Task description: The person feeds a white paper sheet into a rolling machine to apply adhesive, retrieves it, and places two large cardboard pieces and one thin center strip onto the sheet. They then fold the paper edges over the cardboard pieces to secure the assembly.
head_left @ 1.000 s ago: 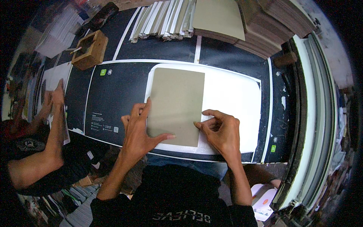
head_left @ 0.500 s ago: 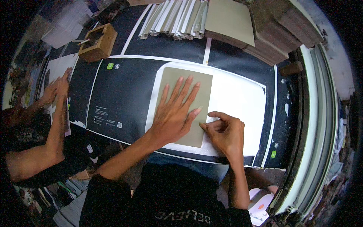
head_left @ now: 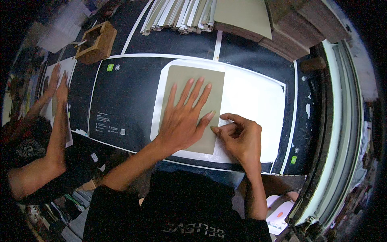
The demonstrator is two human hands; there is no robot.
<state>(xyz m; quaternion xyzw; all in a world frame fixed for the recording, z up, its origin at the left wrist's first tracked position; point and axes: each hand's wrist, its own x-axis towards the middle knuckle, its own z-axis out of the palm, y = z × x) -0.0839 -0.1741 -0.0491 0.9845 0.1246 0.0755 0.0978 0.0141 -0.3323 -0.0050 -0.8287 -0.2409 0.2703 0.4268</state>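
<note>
A grey-brown rectangular board (head_left: 189, 72) with rounded left corners lies on a larger white sheet (head_left: 256, 94). My left hand (head_left: 183, 119) presses flat on the board, fingers spread. At the board's right edge is my right hand (head_left: 244, 135), its thumb tip touching that edge and its index tip close above. Thumb and index finger stand apart with nothing visible between them. The other right fingers are curled and partly hidden. Under the white sheet, a dark printed sheet (head_left: 129, 88) with white border lines covers the table.
At the back stand a bundle of narrow strips (head_left: 177, 16), a stack of boards (head_left: 242, 18) and a wooden box (head_left: 96, 42). A long metal rail (head_left: 334, 137) runs along the right. On the left, a co-worker's hands (head_left: 58, 84) rest on a pale sheet.
My view has shifted slightly. Both my hands keep nearly the same places at the board. The co-worker's hands have moved farther up their sheet.
</note>
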